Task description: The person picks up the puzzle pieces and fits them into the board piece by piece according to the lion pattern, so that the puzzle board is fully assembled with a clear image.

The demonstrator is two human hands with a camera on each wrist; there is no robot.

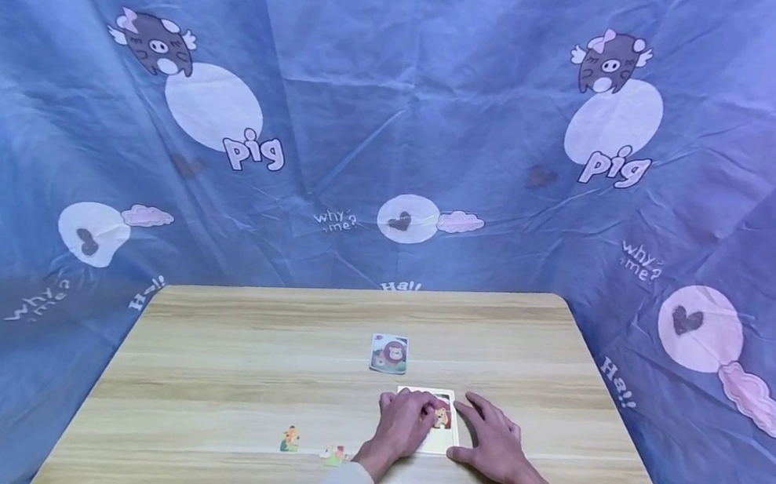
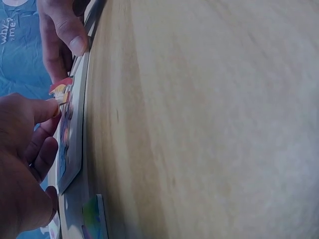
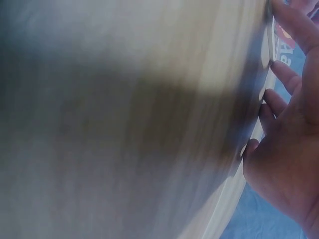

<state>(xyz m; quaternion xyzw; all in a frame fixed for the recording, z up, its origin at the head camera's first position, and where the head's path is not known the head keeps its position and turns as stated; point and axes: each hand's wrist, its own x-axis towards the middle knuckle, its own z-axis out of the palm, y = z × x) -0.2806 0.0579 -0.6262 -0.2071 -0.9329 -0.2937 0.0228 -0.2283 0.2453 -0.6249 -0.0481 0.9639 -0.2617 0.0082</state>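
Observation:
A white puzzle board (image 1: 438,443) lies on the table before me, its upper part partly covered by my left hand (image 1: 403,425). Between thumb and fingertips, that hand pinches a red and yellow puzzle piece (image 2: 61,92), tilted up over the board in the left wrist view. Part of a picture is laid in the board beneath it, mostly hidden in the head view. My right hand (image 1: 495,449) rests along the board's right side with fingers spread. Its thumb touches near the lower right corner and its index finger lies by the upper right edge.
Beyond the board lies a picture card (image 1: 389,354) with a lion. To the left are an orange and green puzzle piece (image 1: 290,440) and another colourful piece (image 1: 334,455) beside my left sleeve. Blue printed cloth (image 1: 342,135) hangs around the wooden table (image 1: 226,367).

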